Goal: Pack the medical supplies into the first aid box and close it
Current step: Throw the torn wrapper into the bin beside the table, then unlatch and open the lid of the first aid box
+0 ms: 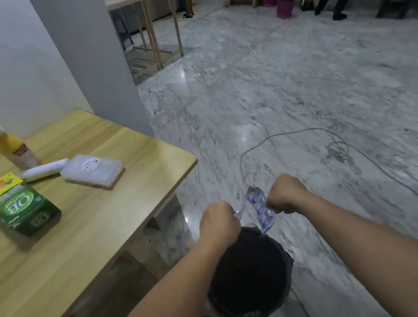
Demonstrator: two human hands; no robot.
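Both my hands are held out over a black-lined bin (pixel 248 274) on the floor, right of the table. My left hand (pixel 217 222) and my right hand (pixel 287 196) are each closed on a side of a clear plastic wrapper holding a blister strip of blue pills (pixel 262 212). On the wooden table (pixel 82 236) lie a green medicine carton (pixel 25 209), a yellow bottle with a white cap (pixel 13 148), a white roll (pixel 43 170) and a flat clear plastic case (pixel 91 170). I cannot see the first aid box.
A grey cable (pixel 339 146) trails over the marble floor beyond the bin. A grey partition (pixel 91 67) stands behind the table. Far back are wooden tables, pink bins (pixel 285 5) and two standing persons.
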